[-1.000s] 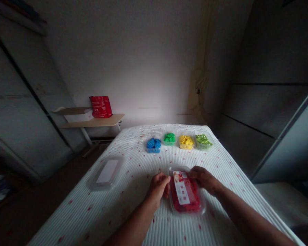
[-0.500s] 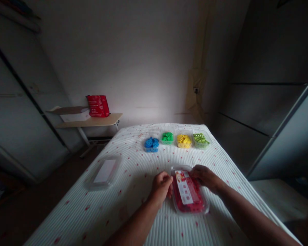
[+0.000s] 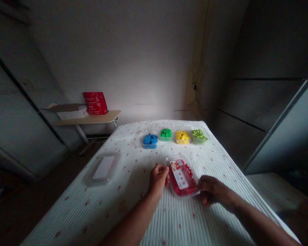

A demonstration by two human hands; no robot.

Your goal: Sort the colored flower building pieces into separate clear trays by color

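Note:
A clear plastic container (image 3: 188,176) with red contents and a white printed label lies on the table, slightly turned. My left hand (image 3: 159,177) is closed at its left edge, thumb and fingers pinched on the rim. At the lower right edge of the same container, my right hand (image 3: 213,191) has its fingers curled against the rim; some fingertips are hidden beneath the hand. The container's lid looks closed over the red pieces.
Toward the far side stand small clear boxes of blue pieces (image 3: 150,140), green pieces (image 3: 166,134), yellow pieces (image 3: 182,137) and light-green pieces (image 3: 199,135). A lidded container with a white label (image 3: 104,167) lies left. Beyond, a side table (image 3: 100,118) bears a red bag (image 3: 95,103).
My right hand has slid from the container's upper right down to its lower right edge. The container has turned and shifted slightly left and away; my left hand stays at its left edge.

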